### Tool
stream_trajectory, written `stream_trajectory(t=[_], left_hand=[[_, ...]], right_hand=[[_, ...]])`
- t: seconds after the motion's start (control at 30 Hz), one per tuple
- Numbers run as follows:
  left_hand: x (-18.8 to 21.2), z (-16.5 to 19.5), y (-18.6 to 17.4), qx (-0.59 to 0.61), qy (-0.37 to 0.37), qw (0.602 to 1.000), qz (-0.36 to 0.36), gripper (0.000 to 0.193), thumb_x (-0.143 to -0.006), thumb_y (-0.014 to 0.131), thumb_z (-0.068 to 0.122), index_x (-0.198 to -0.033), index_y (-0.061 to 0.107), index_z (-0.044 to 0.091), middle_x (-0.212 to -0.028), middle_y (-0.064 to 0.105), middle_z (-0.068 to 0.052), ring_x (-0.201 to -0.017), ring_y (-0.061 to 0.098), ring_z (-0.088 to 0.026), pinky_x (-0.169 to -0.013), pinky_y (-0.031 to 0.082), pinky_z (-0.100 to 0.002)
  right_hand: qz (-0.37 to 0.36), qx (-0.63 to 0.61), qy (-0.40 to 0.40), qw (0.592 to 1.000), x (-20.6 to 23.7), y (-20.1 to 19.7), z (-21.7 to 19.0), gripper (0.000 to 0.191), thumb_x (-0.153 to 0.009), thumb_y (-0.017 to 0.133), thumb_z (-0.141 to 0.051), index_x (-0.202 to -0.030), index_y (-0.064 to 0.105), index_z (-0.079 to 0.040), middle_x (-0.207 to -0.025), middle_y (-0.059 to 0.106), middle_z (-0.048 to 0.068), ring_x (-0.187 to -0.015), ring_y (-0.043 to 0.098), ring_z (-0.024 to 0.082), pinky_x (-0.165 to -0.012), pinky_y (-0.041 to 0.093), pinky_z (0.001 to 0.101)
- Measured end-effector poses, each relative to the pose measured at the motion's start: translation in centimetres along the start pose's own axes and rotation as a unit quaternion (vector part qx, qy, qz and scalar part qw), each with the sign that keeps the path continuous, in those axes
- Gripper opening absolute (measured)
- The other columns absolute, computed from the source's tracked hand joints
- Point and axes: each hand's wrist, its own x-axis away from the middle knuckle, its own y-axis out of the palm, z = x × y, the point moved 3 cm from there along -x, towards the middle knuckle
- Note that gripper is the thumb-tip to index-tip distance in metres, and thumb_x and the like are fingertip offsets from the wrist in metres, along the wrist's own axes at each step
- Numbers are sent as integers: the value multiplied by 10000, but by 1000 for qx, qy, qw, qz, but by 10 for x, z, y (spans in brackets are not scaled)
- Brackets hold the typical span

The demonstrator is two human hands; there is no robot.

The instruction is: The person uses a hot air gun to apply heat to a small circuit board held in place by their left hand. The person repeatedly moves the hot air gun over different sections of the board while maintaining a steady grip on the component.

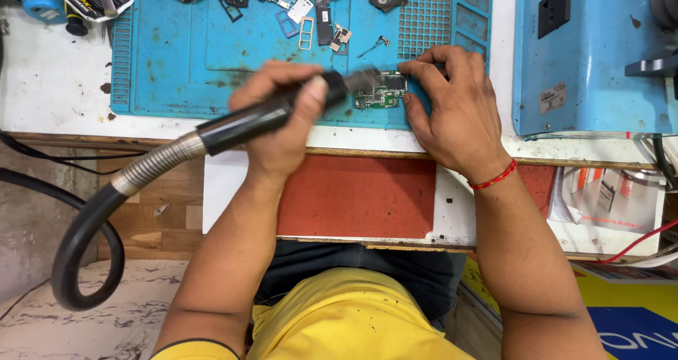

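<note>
Nearest the camera is the person's yellow shirt [353, 317], with both forearms reaching away over a red panel [353, 197] on the front of the tabletop [49, 91]. On the near left, a thick black hose [78, 254] loops down beside the bench and rises through a ribbed metal sleeve [155, 163] into a black hot-air handpiece [261, 120].

The left hand [282, 127] is wrapped round that handpiece, fingers closed tight on its barrel with the thumb lying along the top; the nozzle end, blurred, points right at a small green circuit board [381, 91].

The board lies at the near edge of a blue work mat [183, 63], about mid-scene. The right hand [452, 105], with a red thread [494, 178] round the wrist, rests on the mat just right of the board; its fingers are curled and press on the board's right edge, pinning it rather than gripping it.

Farther off, loose phone parts [304, 14] are scattered on the mat. On the far right stands a blue machine housing [586, 56].
</note>
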Motion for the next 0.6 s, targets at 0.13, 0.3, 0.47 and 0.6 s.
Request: stream_trajectory(t=[0.13, 0.3, 0.47, 0.6], left_hand=[[-1, 1, 1, 4, -19, 1000, -6, 197, -985, 778, 179, -1068, 717, 11, -1005, 748, -98, -852, 692, -133, -811, 559, -249], [-1, 1, 1, 16, -29, 999, 13, 212, -1001, 789, 178, -1098, 712, 6, -1018, 743, -106, -897, 704, -138, -848, 573, -256], [-1, -2, -2, 50, -57, 995, 63, 240, -1004, 797, 194, -1107, 710, -4, -1093, 745, -127, -948, 721, -153, -904, 587, -277], [-2, 2, 0, -2, 0, 1000, -27, 217, -975, 786, 193, -1069, 718, 10, -1015, 751, -112, -863, 706, -140, -807, 569, -248]], right_hand=[[-4, -5, 4, 1000, -1, 0, 0, 354, -916, 756, -118, -1266, 711, -95, -1267, 570, 88, -1146, 512, 324, -985, 488, 440], [-8, -4, 9, 1000, -1, 0, 0, 349, -922, 759, -125, -1267, 718, -100, -1259, 573, 82, -1141, 515, 315, -972, 490, 435], [-4, -4, 6, 1000, -1, 0, 1, 341, -923, 762, -126, -1261, 722, -100, -1259, 571, 81, -1138, 519, 314, -959, 498, 428], [1, -7, 21, 1000, -1, -2, 3, 331, -902, 766, -126, -1229, 721, -96, -1250, 567, 89, -1138, 529, 313, -944, 501, 430]])
